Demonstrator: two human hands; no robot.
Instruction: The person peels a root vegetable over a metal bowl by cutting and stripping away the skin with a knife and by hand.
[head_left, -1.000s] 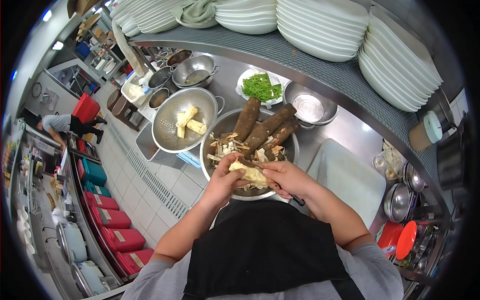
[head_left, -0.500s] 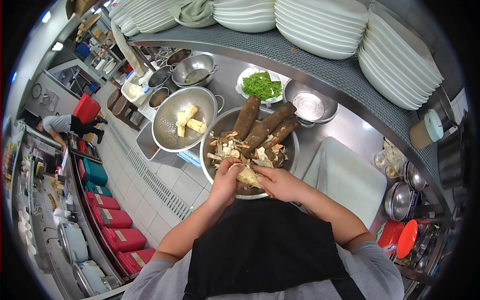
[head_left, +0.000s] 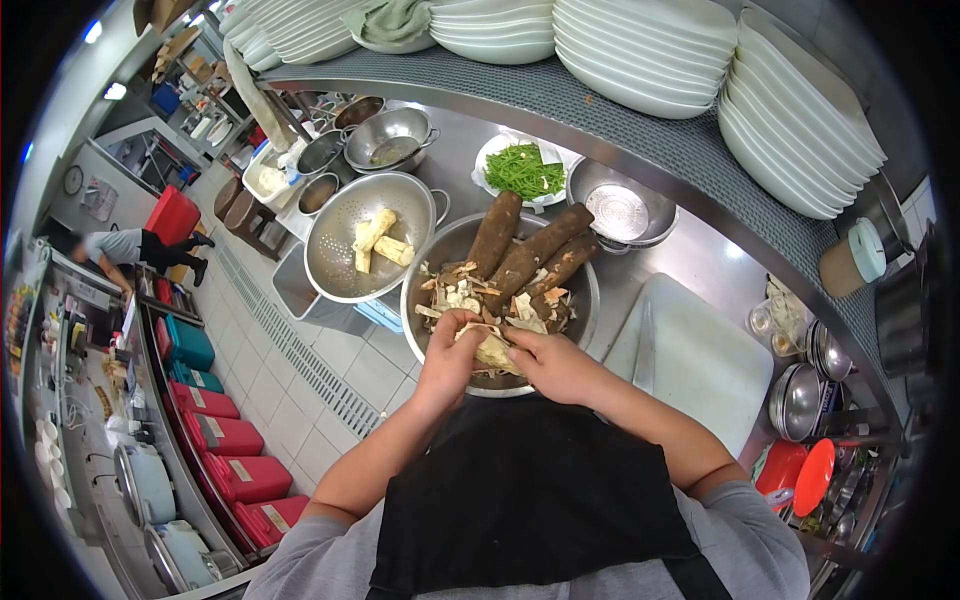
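Note:
My left hand (head_left: 449,355) is closed on the left end of a pale peeled root piece (head_left: 492,353), over the near side of a large metal bowl (head_left: 413,322). My right hand (head_left: 545,362) grips the right side of the same piece, its fingers partly hidden. In the bowl lie several long brown unpeeled roots (head_left: 540,250) among peel scraps (head_left: 459,294). Left of the bowl, a colander (head_left: 325,225) holds pale peeled pieces (head_left: 372,238).
Behind the bowl are a plate of green vegetables (head_left: 522,172) and a metal basin (head_left: 619,212). A white cutting board (head_left: 705,360) lies at right. Stacked plates (head_left: 645,50) line the shelf above. Another person (head_left: 118,246) bends at far left.
The pale piece has turned and tilted between my hands, and my right hand has shifted slightly left. A dark handle that showed beneath my right hand is no longer visible.

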